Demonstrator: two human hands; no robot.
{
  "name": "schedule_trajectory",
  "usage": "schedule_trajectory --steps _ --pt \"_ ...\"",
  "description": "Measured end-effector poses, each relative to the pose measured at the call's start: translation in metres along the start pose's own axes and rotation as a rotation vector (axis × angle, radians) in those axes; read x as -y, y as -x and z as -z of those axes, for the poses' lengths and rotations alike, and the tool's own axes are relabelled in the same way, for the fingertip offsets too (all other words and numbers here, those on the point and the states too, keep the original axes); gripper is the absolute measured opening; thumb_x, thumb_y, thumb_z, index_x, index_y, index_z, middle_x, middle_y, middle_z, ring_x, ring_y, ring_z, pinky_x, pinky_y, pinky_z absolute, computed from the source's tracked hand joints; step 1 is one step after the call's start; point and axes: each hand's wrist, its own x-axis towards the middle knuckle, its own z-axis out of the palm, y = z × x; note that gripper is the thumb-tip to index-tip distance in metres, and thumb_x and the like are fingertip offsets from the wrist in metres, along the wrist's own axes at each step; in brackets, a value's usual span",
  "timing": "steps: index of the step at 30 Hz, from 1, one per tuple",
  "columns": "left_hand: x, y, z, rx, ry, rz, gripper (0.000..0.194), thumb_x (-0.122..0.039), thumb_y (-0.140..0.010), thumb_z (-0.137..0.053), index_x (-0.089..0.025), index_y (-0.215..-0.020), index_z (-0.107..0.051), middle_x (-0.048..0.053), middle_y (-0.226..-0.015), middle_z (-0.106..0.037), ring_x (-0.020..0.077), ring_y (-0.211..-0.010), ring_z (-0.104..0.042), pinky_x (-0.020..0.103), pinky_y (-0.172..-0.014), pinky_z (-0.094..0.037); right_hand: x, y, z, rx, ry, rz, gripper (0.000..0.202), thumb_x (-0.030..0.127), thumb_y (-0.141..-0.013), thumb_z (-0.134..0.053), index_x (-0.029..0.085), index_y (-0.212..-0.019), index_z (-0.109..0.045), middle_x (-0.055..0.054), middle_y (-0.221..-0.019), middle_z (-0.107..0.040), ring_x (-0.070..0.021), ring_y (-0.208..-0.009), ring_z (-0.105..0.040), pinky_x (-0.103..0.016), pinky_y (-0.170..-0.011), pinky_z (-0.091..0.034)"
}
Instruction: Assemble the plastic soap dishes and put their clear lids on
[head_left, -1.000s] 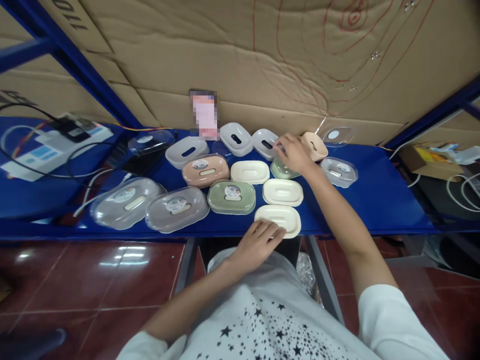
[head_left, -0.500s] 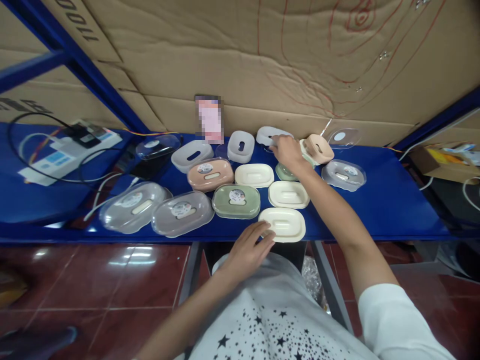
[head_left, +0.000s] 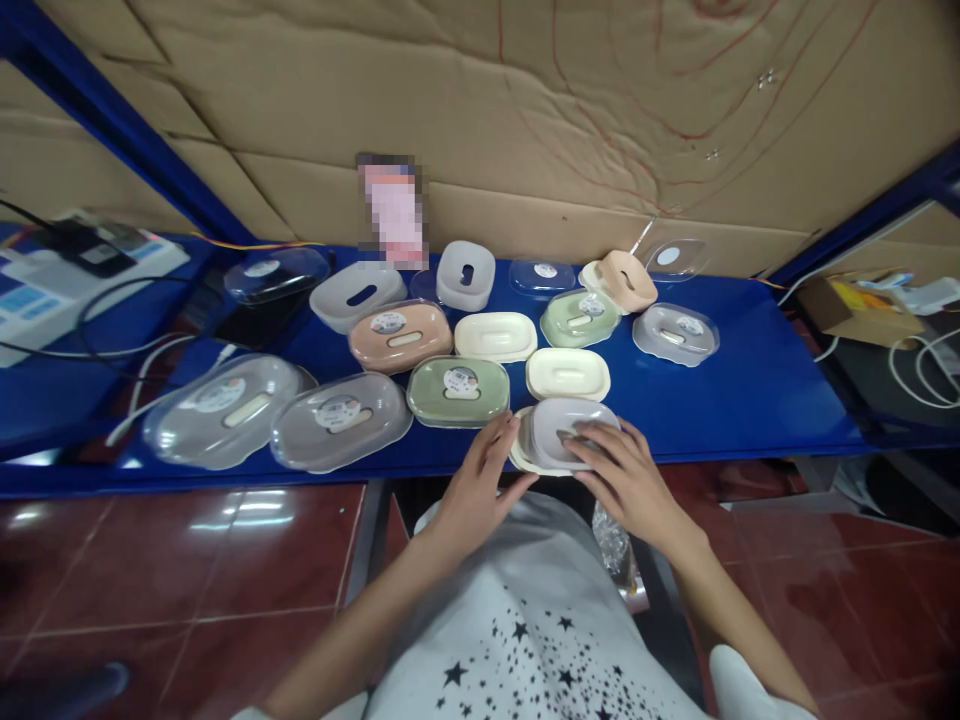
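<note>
A grey oval plastic shell lies over the front cream oval tray, whose left end shows beside it. My right hand is closed around the shell's right end, fingers across its top. At the left end of the cream tray, my left hand has its fingers and thumb bracketing the edge. Just behind sits another cream tray, and a third cream tray is farther back. A green lidded box stands left of my hands.
Grey lidded boxes line the front left edge. A pink lidded box, grey shells, a smaller green box and a peach shell stand behind. A phone leans on the cardboard wall. Cables lie left.
My right hand has brought the grey shell from the back of the table to the front cream tray. My left hand stays at that tray's left end. The view has shifted slightly.
</note>
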Motion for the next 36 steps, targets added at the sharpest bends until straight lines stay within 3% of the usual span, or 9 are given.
schedule_trajectory --steps 6,11,15,19,23,26,30,34,36 --pt "0.004 0.002 0.003 0.037 -0.083 -0.107 0.069 -0.03 -0.104 -0.068 -0.028 -0.166 -0.037 0.016 -0.162 -0.054 0.0313 -0.146 -0.059 0.049 -0.114 -0.06 0.011 -0.023 -0.012 0.097 0.112 0.095 0.045 0.033 -0.109 -0.057 0.028 -0.154 -0.057 -0.009 -0.159 -0.061 -0.0321 -0.154 -0.049 -0.064 -0.125 -0.037" --pt "0.005 0.006 0.004 0.096 -0.077 -0.14 0.067 -0.036 -0.106 -0.066 -0.023 -0.166 -0.038 0.017 -0.163 -0.053 0.0312 -0.149 -0.056 0.05 -0.117 -0.058 0.009 -0.008 -0.014 0.102 0.165 0.088 0.054 0.022 -0.108 -0.053 0.038 -0.159 -0.052 -0.002 -0.161 -0.059 -0.0297 -0.156 -0.048 -0.062 -0.129 -0.036" --pt "0.001 0.002 0.005 0.116 -0.128 -0.166 0.056 -0.034 -0.109 -0.06 -0.019 -0.161 -0.046 0.017 -0.16 -0.056 0.0285 -0.144 -0.06 0.044 -0.116 -0.058 -0.025 0.025 0.007 0.075 0.173 -0.056 0.055 0.029 -0.107 -0.057 0.043 -0.16 -0.05 -0.003 -0.163 -0.057 -0.0293 -0.154 -0.051 -0.059 -0.129 -0.034" --pt "-0.008 -0.025 -0.003 0.207 -0.247 -0.225 0.051 -0.029 -0.109 -0.057 -0.014 -0.158 -0.05 0.017 -0.166 -0.051 0.031 -0.151 -0.053 0.045 -0.124 -0.049 -0.074 0.059 0.026 -0.014 0.206 -0.263 0.051 0.043 -0.105 -0.063 0.037 -0.155 -0.056 -0.009 -0.165 -0.054 -0.0332 -0.153 -0.051 -0.06 -0.128 -0.03" --pt "-0.013 -0.055 -0.019 0.304 -0.319 -0.209 0.061 -0.041 -0.109 -0.057 -0.012 -0.162 -0.044 0.019 -0.17 -0.045 0.0366 -0.158 -0.044 0.05 -0.127 -0.043 -0.107 0.055 0.04 -0.167 0.288 -0.357 0.05 0.045 -0.108 -0.056 0.031 -0.155 -0.056 -0.016 -0.167 -0.051 -0.0399 -0.158 -0.044 -0.067 -0.126 -0.026" --pt "-0.014 -0.059 -0.023 0.326 -0.296 -0.246 0.052 -0.04 -0.108 -0.06 -0.013 -0.152 -0.053 0.016 -0.154 -0.061 0.0348 -0.148 -0.054 0.053 -0.126 -0.042 -0.109 0.012 0.049 -0.228 0.271 -0.29 0.05 0.038 -0.111 -0.047 0.028 -0.159 -0.052 -0.019 -0.165 -0.052 -0.0383 -0.158 -0.043 -0.066 -0.124 -0.032" --pt "-0.013 -0.039 -0.014 0.258 -0.209 -0.28 0.025 -0.024 -0.107 -0.059 -0.018 -0.131 -0.064 0.009 -0.119 -0.073 0.0265 -0.118 -0.068 0.05 -0.115 -0.051 -0.093 -0.091 0.046 -0.152 0.184 -0.093 0.04 0.034 -0.113 -0.045 0.026 -0.147 -0.064 -0.012 -0.154 -0.065 -0.0281 -0.15 -0.054 -0.053 -0.124 -0.038" --pt "-0.011 -0.019 0.0 0.173 -0.145 -0.213 0.018 -0.016 -0.105 -0.058 -0.021 -0.118 -0.068 0.007 -0.106 -0.07 0.023 -0.106 -0.069 0.045 -0.106 -0.056 -0.07 -0.207 0.012 -0.007 0.113 0.068 0.036 0.031 -0.111 -0.054 0.021 -0.142 -0.068 -0.01 -0.146 -0.071 -0.0278 -0.138 -0.064 -0.05 -0.118 -0.044" --pt "-0.01 -0.014 0.003 0.132 -0.132 -0.191 0.018 -0.015 -0.103 -0.059 -0.021 -0.118 -0.069 0.008 -0.107 -0.07 0.0234 -0.108 -0.069 0.045 -0.105 -0.058 -0.057 -0.255 -0.011 0.07 0.096 0.065 0.039 0.031 -0.108 -0.062 0.015 -0.144 -0.065 -0.014 -0.151 -0.067 -0.0305 -0.139 -0.063 -0.052 -0.117 -0.045"
